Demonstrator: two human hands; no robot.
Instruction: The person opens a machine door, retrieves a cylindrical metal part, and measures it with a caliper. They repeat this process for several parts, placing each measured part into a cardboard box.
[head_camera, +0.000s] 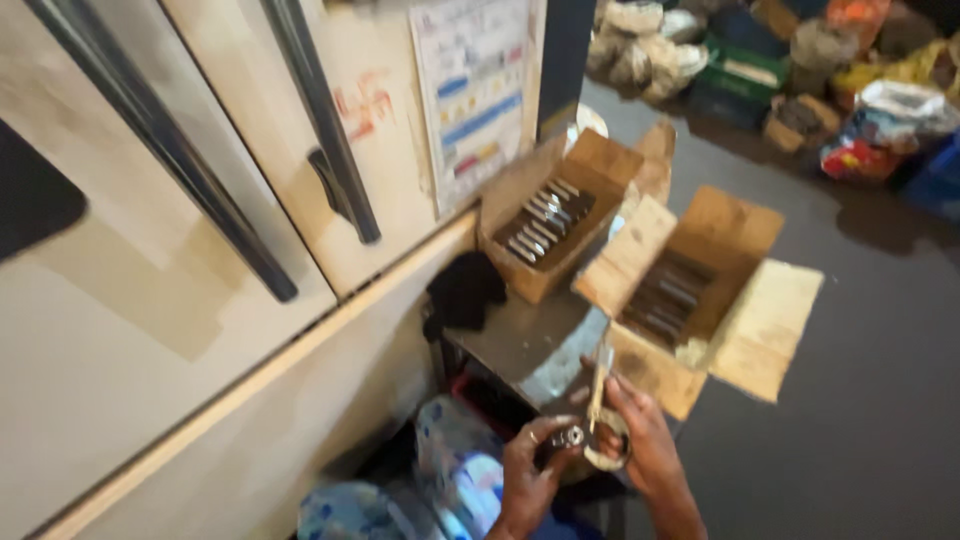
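Two hands meet low in the frame, close together over your lap. Your left hand (528, 468) pinches a small shiny metal nut-like part (572, 436) between thumb and fingertips. Your right hand (640, 440) is closed around a pale ring-shaped piece (608, 452) and a thin light-coloured stick (600, 385) that rises upright from your fingers; blur hides how the stick and the ring join. The small metal part sits just beside the ring, between your hands.

Directly beyond your hands stands a low grey metal worktop (520, 340). A black crumpled cloth (462, 292) lies at its left edge. On the worktop's far side rests an open brown cardboard box (520, 190) filled with a row of silvery metal bars (545, 220). To the right, a second open cardboard box (735, 230) holds darker metal bars (665, 295), its flaps spread wide over the dark floor (860, 400).

At your left stands a cream-coloured panelled wall (130, 300) with dark slanted rails (170, 150), and a printed paper chart (472, 90) is stuck to it. Filled sacks and bags (880, 110) are heaped in the far right corner.
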